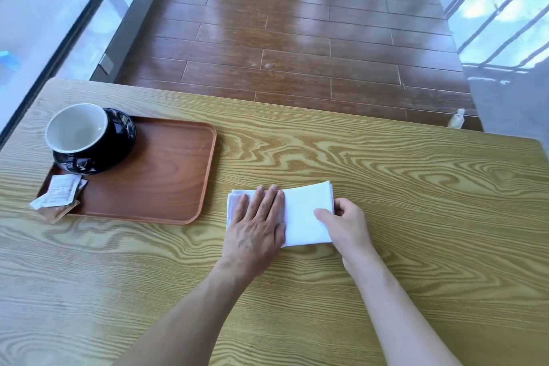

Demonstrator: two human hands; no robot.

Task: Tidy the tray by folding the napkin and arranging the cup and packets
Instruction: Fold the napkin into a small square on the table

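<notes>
A white napkin, folded into a rectangle, lies on the wooden table right of the tray. My left hand presses flat on its left half, fingers together. My right hand pinches the napkin's right edge between thumb and fingers. The brown tray sits at the left. A black cup with a white inside stands on a black saucer in the tray's far left corner. White packets and a brown packet lie crumpled over the tray's near left corner.
The yellow-grained table ends at its far edge above a dark wooden floor. A small clear bottle stands on the floor past the far right edge. Glass walls run along both sides.
</notes>
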